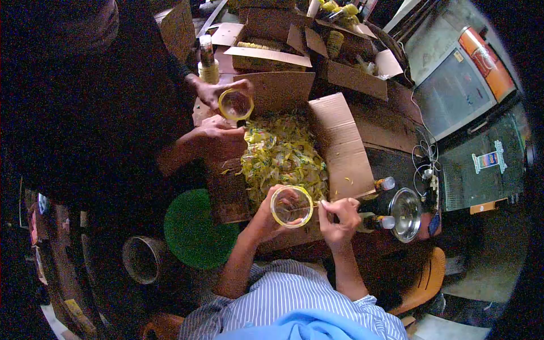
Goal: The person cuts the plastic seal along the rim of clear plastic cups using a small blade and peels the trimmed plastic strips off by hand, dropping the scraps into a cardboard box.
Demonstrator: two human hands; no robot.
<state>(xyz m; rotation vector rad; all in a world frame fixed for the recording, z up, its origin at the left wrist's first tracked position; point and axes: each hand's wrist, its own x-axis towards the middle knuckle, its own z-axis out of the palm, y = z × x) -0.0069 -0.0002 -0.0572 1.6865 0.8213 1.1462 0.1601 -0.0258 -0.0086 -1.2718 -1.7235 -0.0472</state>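
Note:
My left hand (266, 218) is wrapped round a clear round container (292, 207) with a yellow rim, its open mouth facing up. Just right of that rim, the thumb and fingers of my right hand (340, 221) are pinched together; a small pale bit shows at the fingertips, too small to name. Beyond both hands, an open cardboard box (340, 141) holds a heap of yellow and green wrappers or scraps (283, 156). At the box's left side, a co-worker's two hands (212, 133) hold a similar yellow-rimmed container (236, 104).
A metal bowl (406, 215) and small capped bottles (385, 183) stand at the right. More open boxes (272, 56) lie at the back, near a stack of yellow lids (208, 72). A green round stool (198, 229) and a bucket (141, 259) are at the left.

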